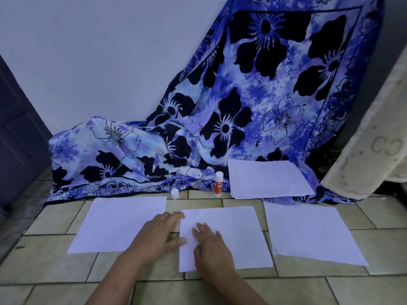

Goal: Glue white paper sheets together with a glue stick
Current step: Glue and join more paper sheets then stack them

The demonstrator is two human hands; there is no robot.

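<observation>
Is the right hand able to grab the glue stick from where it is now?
Probably yes. The right hand lies flat on the middle sheet, holding nothing, and the glue stick stands just beyond that sheet with only bare floor between.

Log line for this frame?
left hand: flat at middle sheet edge | right hand: flat on it | glue stick: upright, untouched

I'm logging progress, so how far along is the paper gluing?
Done: the glue stick stands upright, white cap set apart, three sheets laid on the tiles. In hand: right hand lies flat on the middle sheet, left hand at its left edge, likely smoothing it. Left: the left sheet, right sheet and paper stack lie apart; whether the middle one holds glue, I cannot tell.
</observation>
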